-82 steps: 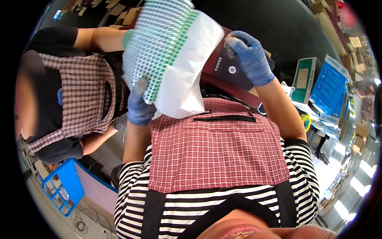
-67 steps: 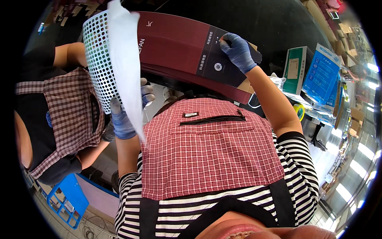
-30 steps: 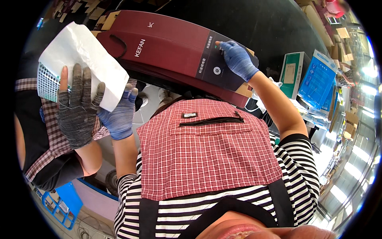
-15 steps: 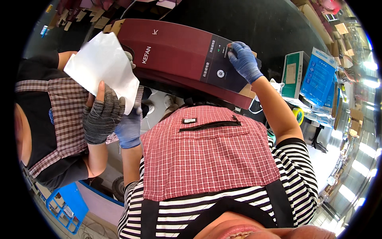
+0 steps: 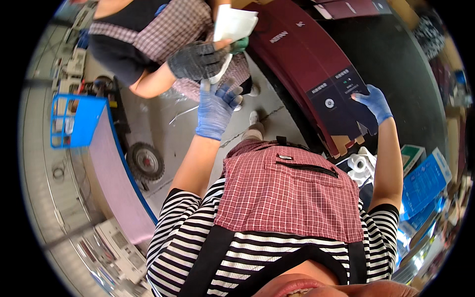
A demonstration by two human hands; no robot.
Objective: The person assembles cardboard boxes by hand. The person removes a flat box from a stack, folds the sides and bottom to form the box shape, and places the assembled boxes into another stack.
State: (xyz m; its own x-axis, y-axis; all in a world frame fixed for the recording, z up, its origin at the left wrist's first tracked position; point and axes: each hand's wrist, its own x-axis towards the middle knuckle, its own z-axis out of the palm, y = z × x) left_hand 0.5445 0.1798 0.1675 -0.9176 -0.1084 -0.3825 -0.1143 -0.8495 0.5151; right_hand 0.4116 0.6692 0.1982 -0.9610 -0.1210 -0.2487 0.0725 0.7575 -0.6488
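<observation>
A long maroon carton (image 5: 297, 47) with a dark printed end lies on the black table. At that dark end, my right hand (image 5: 376, 104), in a blue glove with bare fingertips, grips the carton's edge, thumb on the printed face. My left hand (image 5: 213, 113), gloved alike, is raised off the table with its fingers apart and slightly bent. Nothing shows in its palm. Just beyond its fingertips, a co-worker's dark-gloved hand (image 5: 198, 62) holds a folded white sheet (image 5: 235, 24). Whether my fingertips touch the sheet's lower end, I cannot tell.
The black table (image 5: 410, 64) curves along the right, with another maroon carton (image 5: 351, 9) at its far end. White rolls (image 5: 357, 162) and blue packages (image 5: 425, 183) are near my right arm. A wheel (image 5: 145, 162) and a blue-framed cart (image 5: 74, 121) stand at left.
The view has swung leftward, showing more floor. My left hand, earlier partly behind the sheet, is now below it with fingers apart. The sheet has moved away, folded narrower, in the co-worker's hands.
</observation>
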